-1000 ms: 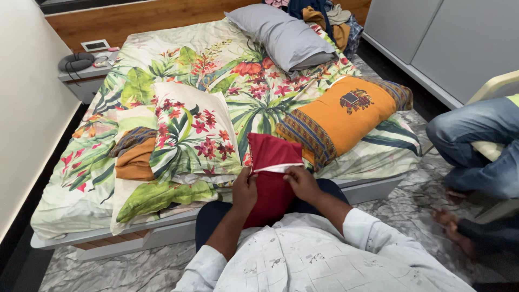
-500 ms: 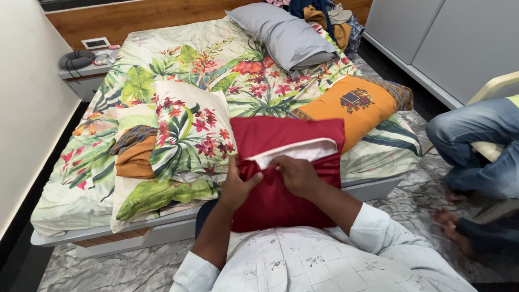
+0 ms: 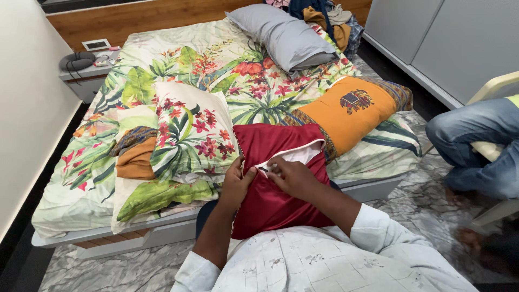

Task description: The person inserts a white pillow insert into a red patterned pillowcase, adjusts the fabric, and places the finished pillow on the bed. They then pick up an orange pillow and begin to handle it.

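While the white inner pillow (image 3: pixel 294 155) shows through the gap, left hand (image 3: pixel 237 184) and right hand (image 3: pixel 292 177) pinch the shiny maroon satin cushion cover (image 3: pixel 273 203) at its opening (zip looks partly shut); closing remains.

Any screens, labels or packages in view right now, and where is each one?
Small tablet-like screen: on the grey bedside table at top left, flat rectangle, white frame, dark face.
Embroidered emblem: on the orange cushion at the bed's right edge, dark and multicoloured.
No packages or signs visible.

Red cushion (image 3: pixel 275 200) upright on lap, cover part-open.
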